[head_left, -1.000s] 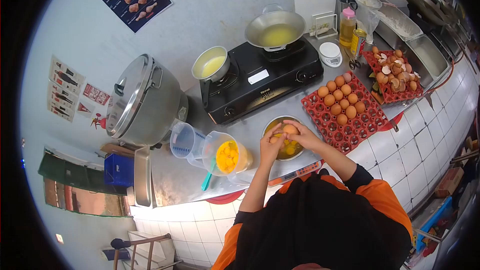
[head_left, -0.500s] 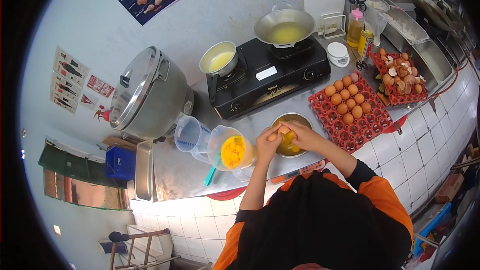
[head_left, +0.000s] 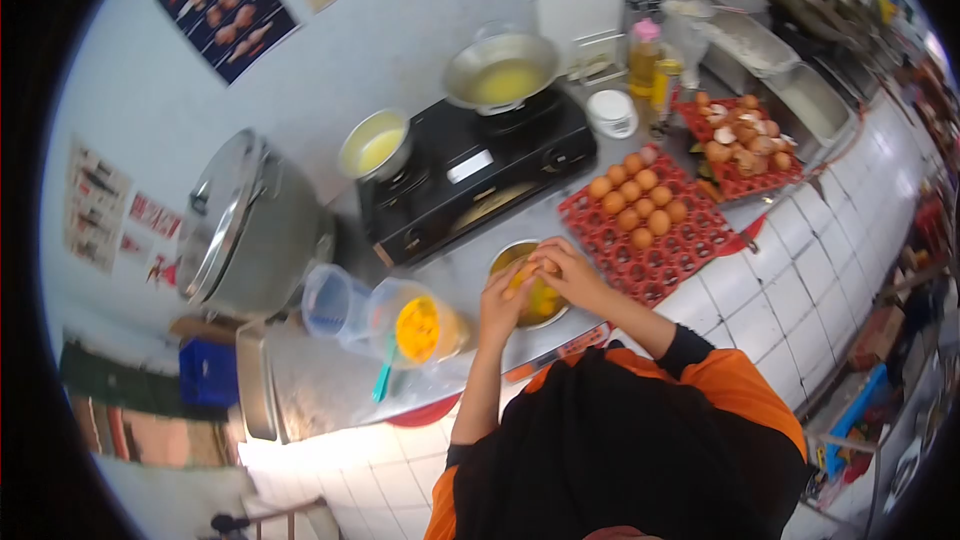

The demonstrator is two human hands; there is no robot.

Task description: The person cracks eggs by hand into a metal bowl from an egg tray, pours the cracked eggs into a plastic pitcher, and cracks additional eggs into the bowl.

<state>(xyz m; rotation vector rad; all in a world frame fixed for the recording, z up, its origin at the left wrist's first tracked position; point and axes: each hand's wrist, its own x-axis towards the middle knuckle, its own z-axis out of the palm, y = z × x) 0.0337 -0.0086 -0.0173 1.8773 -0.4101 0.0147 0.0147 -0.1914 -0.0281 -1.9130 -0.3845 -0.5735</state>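
Egg (head_left: 548, 266) is right up in the fingertips, pinched between both hands, over the metal bowl (head_left: 507, 258) near the front edge of the desk (head_left: 325, 385). It's pretty blurry there, so I can't tell if the shell is whole or cracked. There's yellow stuff in the bowl under the fingers.

Hands-wise: left hand (head_left: 500, 292) sits over the bowl's left rim, fingers curled inward, with a bit of orange showing next to the thumb. Right hand (head_left: 572, 278) comes over the right rim, knuckles up, fingers bent toward the left ones. They're basically tip to tip, both closed on the egg. Left forearm runs nearly straight up from the front edge, while the right one slants in from the lower right, so the two make a lopsided V.

Just right of the bowl, along the desk's front edge, is a red tray (head_left: 655, 278) with a bunch of brown eggs (head_left: 640, 198) grouped toward its back corner. Farther toward the right end there's another tray piled with shells (head_left: 748, 145). Left of the bowl, a clear jug of yolks (head_left: 418, 328) stands near the front edge, teal utensil (head_left: 382, 380) leaning beside it. Black stove (head_left: 450, 200) sits toward the back edge, with a small pan (head_left: 364, 158) and a wok (head_left: 462, 88) on it.
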